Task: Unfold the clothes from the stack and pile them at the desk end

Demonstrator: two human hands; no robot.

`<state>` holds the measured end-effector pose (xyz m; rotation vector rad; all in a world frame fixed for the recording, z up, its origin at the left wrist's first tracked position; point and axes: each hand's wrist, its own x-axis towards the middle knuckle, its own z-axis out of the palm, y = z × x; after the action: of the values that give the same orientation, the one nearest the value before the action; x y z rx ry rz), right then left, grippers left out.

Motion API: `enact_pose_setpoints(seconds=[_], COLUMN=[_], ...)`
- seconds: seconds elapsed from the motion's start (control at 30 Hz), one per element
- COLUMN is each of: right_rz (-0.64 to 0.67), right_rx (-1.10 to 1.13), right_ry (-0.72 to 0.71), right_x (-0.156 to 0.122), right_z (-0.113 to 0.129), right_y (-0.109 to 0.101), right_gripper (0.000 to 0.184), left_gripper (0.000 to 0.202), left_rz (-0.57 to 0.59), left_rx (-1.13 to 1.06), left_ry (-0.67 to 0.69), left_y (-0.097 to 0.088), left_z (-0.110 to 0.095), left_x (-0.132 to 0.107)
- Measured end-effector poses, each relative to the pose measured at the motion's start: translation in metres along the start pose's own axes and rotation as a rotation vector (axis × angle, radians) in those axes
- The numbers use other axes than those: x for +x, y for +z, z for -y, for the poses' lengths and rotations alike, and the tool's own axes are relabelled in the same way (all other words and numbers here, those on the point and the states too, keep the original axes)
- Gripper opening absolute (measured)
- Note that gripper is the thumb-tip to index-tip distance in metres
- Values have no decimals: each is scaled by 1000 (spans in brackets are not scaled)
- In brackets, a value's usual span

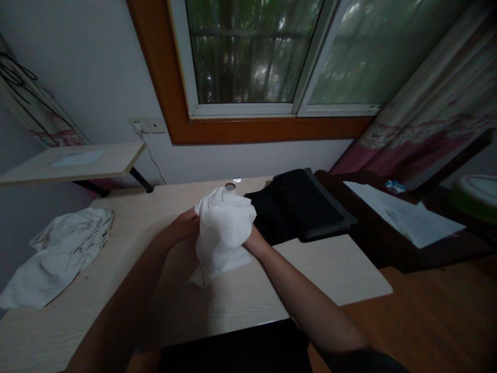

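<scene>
A white cloth [222, 233] is bunched up and held above the light wooden desk [233, 295], its lower edge hanging down toward the desktop. My left hand [185, 223] grips the cloth's left side. My right hand [253, 239] holds its right side and is mostly hidden behind the fabric. Both forearms reach in from the bottom of the view.
A crumpled pale garment [58, 254] lies at the desk's left end. Folded black clothing [298, 207] sits at the back right. A dark side table [407, 238] with papers [404, 212] stands to the right. A small shelf [73, 163] juts from the wall under the window.
</scene>
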<state>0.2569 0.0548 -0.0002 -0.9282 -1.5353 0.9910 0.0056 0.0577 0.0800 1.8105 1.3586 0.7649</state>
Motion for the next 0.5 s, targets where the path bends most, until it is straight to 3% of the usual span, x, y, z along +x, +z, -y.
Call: enact_pose_setpoints(seconds=[0.1,0.17,0.2,0.23,0.37,0.43,0.5], right_rz=[63,88,102,115,133,182,274], right_rx=[137,138,125,106,-17,-75,-101], right_ry=[59,75,75,73,57,10,-56], right_x=[1,1,2,1,-1,-4,-6], right_z=[-2,-3,-3,-3,0,3,5], right_y=[1,3,3,4,7,8,10], right_gripper=[45,44,41,38,25,20,18], left_gripper=[30,41,46,50,61,90,111], left_rz=[-259,-444,-468,-434,-64,-13,-59], left_rx=[322,395,381,342,212,271,343], left_ry=[64,105,133,164,225,241,267], left_y=[-8,-11,-12,-11,3,17,31], left_z=[9,11,10,10,11,15,18], left_x=[-2,-7,-12,-17,-41,-50,-57])
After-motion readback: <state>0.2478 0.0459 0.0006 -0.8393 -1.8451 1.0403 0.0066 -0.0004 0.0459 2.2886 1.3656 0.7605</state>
